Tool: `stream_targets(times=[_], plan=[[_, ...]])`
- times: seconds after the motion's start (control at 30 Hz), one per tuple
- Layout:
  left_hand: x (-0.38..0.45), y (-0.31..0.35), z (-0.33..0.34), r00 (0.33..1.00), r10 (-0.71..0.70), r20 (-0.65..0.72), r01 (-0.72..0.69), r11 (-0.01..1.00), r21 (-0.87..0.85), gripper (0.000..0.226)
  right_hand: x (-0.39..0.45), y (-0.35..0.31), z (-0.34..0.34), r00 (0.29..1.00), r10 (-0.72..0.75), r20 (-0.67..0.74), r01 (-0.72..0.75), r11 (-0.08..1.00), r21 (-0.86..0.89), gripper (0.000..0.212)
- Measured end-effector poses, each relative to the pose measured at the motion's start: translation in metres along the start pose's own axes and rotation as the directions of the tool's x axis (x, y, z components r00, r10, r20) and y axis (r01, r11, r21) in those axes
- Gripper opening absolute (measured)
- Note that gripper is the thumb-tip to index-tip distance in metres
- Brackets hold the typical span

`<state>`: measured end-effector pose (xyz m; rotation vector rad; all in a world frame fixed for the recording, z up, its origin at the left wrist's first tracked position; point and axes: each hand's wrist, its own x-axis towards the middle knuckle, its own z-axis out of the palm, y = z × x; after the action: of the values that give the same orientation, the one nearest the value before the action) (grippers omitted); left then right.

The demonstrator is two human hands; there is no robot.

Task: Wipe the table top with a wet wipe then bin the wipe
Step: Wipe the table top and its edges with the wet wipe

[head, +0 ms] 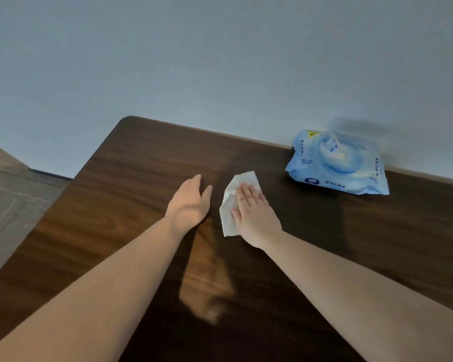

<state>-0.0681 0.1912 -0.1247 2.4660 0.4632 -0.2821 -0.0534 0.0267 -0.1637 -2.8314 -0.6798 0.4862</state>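
Note:
A white wet wipe (229, 202) lies flat on the dark wooden table top (120, 194). My right hand (254, 212) rests palm down on it with the fingers straight, pressing it onto the wood; the wipe sticks out to the left of the hand and beyond the fingertips. My left hand (191, 202) hovers just left of the wipe, fingers loosely together, holding nothing. No bin is in view.
A blue pack of wet wipes (338, 165) lies at the table's far right against the grey wall (220, 61). The table's rounded far-left corner (127, 118) drops off to a tiled floor (13, 199) on the left.

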Motion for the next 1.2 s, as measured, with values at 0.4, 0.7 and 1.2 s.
stream_targets(times=[0.4, 0.7, 1.2], plan=[[-0.043, -0.152, -0.049, 0.99, -0.129, 0.063, 0.079, 0.86, 0.504, 0.099, 0.085, -0.114, 0.014, 0.995, -0.031, 0.096, 0.037, 0.998, -0.058, 0.064], [-0.038, -0.162, -0.045, 0.994, -0.102, 0.043, 0.072, 0.894, 0.442, 0.099, 0.159, -0.206, 0.021, 0.984, -0.157, 0.081, 0.162, 0.985, -0.062, 0.066], [-0.034, -0.167, -0.042, 0.997, -0.073, 0.026, 0.056, 0.905, 0.422, 0.096, 0.183, -0.23, 0.026, 0.964, -0.254, 0.077, 0.262, 0.957, -0.121, 0.067]])
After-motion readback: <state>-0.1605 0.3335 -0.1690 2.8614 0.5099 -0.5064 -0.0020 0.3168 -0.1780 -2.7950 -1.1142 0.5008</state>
